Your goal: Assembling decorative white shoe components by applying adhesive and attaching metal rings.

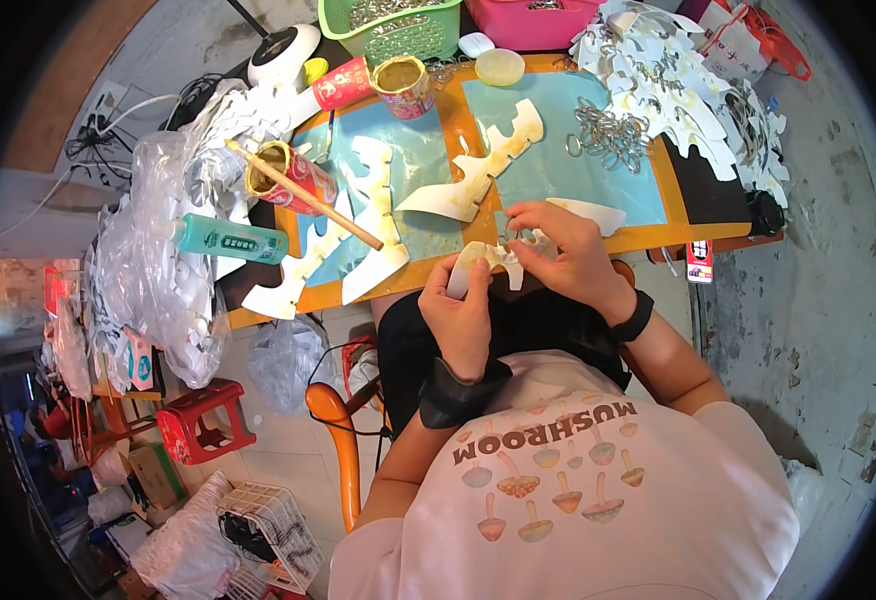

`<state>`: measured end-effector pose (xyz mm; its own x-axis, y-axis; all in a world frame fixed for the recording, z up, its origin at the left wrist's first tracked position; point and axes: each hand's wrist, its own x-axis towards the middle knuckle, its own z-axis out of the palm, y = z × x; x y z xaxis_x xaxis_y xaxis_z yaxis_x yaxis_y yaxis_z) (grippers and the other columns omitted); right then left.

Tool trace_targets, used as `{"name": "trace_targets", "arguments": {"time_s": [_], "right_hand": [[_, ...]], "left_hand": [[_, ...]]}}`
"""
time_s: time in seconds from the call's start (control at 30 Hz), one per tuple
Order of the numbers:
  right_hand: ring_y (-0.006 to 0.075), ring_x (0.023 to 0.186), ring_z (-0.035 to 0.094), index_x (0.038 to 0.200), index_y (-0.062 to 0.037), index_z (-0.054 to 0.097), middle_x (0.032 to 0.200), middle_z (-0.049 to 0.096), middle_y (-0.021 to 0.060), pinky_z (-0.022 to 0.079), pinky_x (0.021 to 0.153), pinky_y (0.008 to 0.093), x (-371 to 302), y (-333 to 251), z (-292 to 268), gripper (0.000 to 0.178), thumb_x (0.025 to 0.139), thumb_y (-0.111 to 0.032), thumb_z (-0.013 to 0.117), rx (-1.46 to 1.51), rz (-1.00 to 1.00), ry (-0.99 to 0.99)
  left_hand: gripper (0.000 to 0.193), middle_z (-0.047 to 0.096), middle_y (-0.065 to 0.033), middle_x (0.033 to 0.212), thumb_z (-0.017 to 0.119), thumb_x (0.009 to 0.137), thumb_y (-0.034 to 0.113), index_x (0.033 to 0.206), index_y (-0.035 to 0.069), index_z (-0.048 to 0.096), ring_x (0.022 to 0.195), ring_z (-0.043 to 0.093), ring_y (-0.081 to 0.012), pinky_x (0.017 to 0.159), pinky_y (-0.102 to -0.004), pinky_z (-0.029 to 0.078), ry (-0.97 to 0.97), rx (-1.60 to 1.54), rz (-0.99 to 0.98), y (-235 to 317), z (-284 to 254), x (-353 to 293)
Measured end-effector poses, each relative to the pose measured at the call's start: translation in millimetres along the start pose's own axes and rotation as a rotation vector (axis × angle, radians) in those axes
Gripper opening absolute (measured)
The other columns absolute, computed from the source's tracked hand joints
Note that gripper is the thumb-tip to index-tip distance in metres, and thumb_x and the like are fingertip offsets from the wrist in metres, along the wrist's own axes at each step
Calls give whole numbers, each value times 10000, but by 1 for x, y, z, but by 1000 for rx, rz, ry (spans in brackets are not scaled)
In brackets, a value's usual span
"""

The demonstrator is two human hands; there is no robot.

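My left hand (460,318) is closed on one end of a white notched cut-out piece (470,268), thumb on top, just off the table's near edge. On the other end of the same piece, my right hand (570,250) is closed too, its fingers bent at the notches. Something small and metallic shows by its fingertips, perhaps a ring, partly hidden. Similar yellow-smeared white pieces lie ahead on the blue mat (428,237): a long one (483,172) in the middle and another (373,225) to the left. Small metal rings (610,135) lie heaped at the right.
A stick (303,193) rests across an open can (276,160) at the left, beside a teal bottle (230,240). Another can (403,88) stands farther back. Green (390,30) and pink (536,28) baskets hold metal parts. White pieces (658,85) pile at the far right.
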<state>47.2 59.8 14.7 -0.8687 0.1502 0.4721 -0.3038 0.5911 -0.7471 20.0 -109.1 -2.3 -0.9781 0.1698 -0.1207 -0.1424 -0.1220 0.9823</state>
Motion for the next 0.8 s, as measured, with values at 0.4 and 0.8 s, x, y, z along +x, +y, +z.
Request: {"name": "trace_targets", "arguments": {"time_s": [0.4, 0.8], "right_hand": [[299, 944, 707, 995, -17, 675, 1085, 719, 135, 556, 797, 358, -1, 0, 4, 211, 808, -79, 751, 25, -25, -46], [277, 906, 709, 937, -40, 714, 1066, 740, 87, 548, 767, 348, 13, -5, 8, 140, 815, -100, 748, -32, -112, -95]], "left_hand": [[226, 694, -88, 950, 710, 926, 96, 1080, -44, 623, 787, 648, -97, 674, -210, 507, 28, -26, 23, 2, 1, -1], [270, 641, -111, 1065, 662, 944, 29, 1168, -20, 520, 925, 658, -135, 814, -255, 568, -38, -172, 78, -2, 2, 3]]}}
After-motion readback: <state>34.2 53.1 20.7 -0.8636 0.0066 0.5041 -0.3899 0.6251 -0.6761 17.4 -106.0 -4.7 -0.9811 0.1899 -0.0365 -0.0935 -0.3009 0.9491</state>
